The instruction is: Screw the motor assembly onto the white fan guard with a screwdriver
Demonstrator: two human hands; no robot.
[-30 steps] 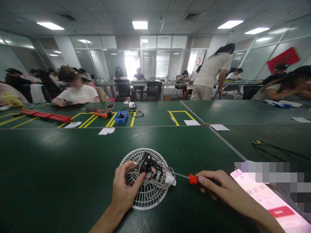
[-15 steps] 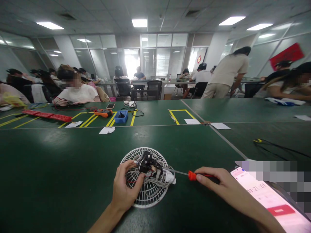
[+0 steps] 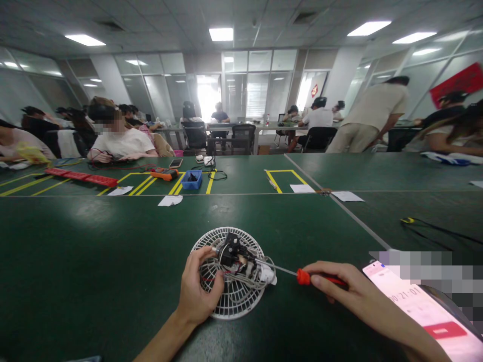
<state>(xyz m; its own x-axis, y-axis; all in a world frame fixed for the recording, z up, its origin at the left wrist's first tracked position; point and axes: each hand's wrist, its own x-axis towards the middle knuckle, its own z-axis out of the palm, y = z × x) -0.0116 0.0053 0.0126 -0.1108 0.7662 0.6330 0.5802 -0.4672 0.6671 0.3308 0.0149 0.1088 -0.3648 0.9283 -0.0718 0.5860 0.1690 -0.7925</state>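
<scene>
A round white fan grille (image 3: 231, 307) lies flat on the green table in front of me, with a black fan motor assembly (image 3: 231, 249) and a tangle of grey cable (image 3: 241, 282) on top of it. My left hand (image 3: 196, 290) grips the motor assembly from the left, fingertips at its white end and thumb below it. In my right hand (image 3: 341, 276) is a screwdriver (image 3: 303, 276) with a red and black handle. Its shaft points left into the assembly; the tip is hidden among the parts. A white plastic piece (image 3: 266, 274) sits at the assembly's right end.
At right, a phone (image 3: 411, 301) with a lit pink screen lies by my right forearm. Farther back are a blue bin (image 3: 191, 179), an orange multimeter (image 3: 164, 174), red trays (image 3: 81, 177) and papers (image 3: 170, 200). A person (image 3: 128, 138) sits across the table.
The view has shifted slightly, moving everything a little to the right. My right-hand fingers have shifted slightly on the screwdriver handle. My left hand keeps its hold on the motor assembly.
</scene>
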